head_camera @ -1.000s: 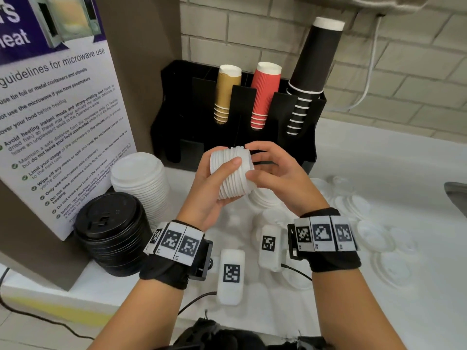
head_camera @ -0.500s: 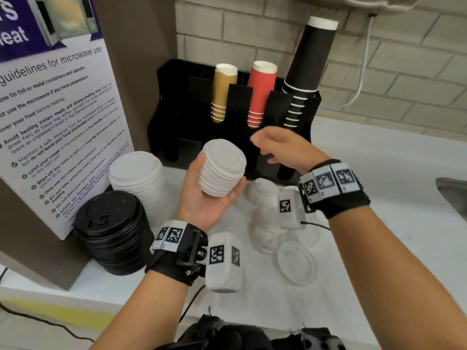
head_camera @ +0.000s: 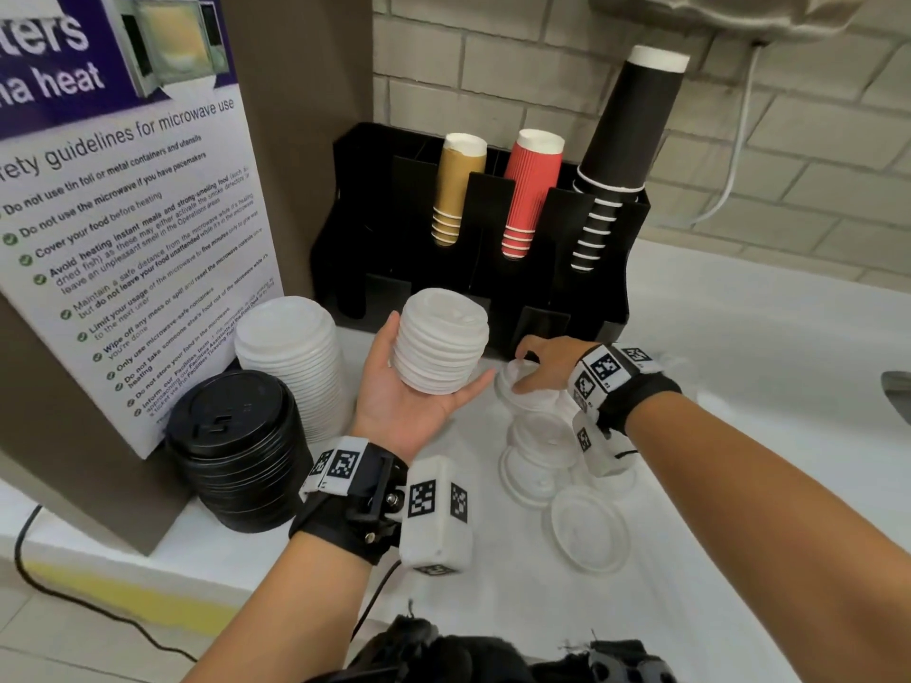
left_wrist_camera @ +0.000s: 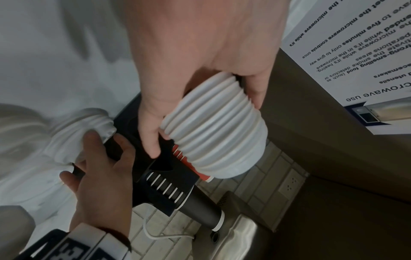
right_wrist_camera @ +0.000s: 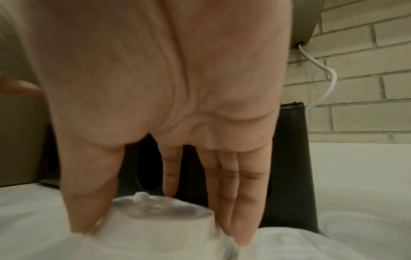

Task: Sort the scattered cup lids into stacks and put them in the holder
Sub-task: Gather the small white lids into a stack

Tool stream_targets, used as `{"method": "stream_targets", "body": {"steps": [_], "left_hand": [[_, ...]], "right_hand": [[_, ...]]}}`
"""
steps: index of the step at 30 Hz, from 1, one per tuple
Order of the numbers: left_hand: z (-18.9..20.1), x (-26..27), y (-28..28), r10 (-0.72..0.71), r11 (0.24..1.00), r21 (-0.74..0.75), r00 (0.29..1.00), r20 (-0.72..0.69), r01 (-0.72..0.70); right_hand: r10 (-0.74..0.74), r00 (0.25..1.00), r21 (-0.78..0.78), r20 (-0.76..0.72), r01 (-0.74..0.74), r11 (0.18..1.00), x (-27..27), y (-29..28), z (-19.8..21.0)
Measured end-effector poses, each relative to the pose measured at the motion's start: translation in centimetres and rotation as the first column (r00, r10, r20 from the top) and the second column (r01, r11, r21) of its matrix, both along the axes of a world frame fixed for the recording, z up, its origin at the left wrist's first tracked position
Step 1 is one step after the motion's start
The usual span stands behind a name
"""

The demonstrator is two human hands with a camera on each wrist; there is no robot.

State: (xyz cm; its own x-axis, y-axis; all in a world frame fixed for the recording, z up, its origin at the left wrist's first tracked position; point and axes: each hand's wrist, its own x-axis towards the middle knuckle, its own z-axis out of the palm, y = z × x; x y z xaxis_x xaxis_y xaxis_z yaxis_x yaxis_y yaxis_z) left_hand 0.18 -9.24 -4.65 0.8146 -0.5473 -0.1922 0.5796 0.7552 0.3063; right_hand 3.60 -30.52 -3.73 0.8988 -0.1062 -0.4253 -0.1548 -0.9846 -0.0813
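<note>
My left hand point(head_camera: 436, 369), palm up, grips a tall stack of small white lids point(head_camera: 443, 327); in the left wrist view thumb and fingers curl round this stack point(left_wrist_camera: 222, 140). To its right, my right hand point(head_camera: 530, 367) reaches down onto a short stack of white lids point(head_camera: 508, 379) on the counter in front of the black holder point(head_camera: 611, 298). The right wrist view shows the thumb point(right_wrist_camera: 89, 193) on one side of that short stack point(right_wrist_camera: 160, 211) and the fingers point(right_wrist_camera: 240, 202) on the other. The holder's back slots carry tan, red and black cups.
A tall stack of larger white lids point(head_camera: 291, 347) and a stack of black lids point(head_camera: 236, 446) stand at the left by a microwave poster point(head_camera: 123, 214). Several loose white lids point(head_camera: 586, 529) lie under my right forearm. A sink edge point(head_camera: 897, 391) shows at far right.
My right hand let go of the tall stack and moved down right onto the short stack on the counter. The left hand turned palm up, holding the tall stack alone.
</note>
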Motion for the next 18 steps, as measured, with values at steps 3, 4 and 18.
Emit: {"method": "stream_targets", "body": {"steps": [3,4,18], "left_hand": [[-0.4,0.3,-0.1,-0.005,0.998,0.066,1.0,0.01,0.005],[-0.6,0.4,-0.1,-0.005,0.996,0.085,1.0,0.012,0.003],[-1.7,0.8,-1.3,-0.008,0.985,0.17,1.0,0.022,0.004]], "right_hand": [[0.003,1.0,-0.005,-0.002,-0.003,1.0,0.0,0.2,-0.1],[0.009,1.0,-0.002,-0.003,-0.009,1.0,-0.1,0.3,0.0],[-0.164,0.938,0.752,0.305,-0.131,0.646,-4.0,2.1,6.9]]}}
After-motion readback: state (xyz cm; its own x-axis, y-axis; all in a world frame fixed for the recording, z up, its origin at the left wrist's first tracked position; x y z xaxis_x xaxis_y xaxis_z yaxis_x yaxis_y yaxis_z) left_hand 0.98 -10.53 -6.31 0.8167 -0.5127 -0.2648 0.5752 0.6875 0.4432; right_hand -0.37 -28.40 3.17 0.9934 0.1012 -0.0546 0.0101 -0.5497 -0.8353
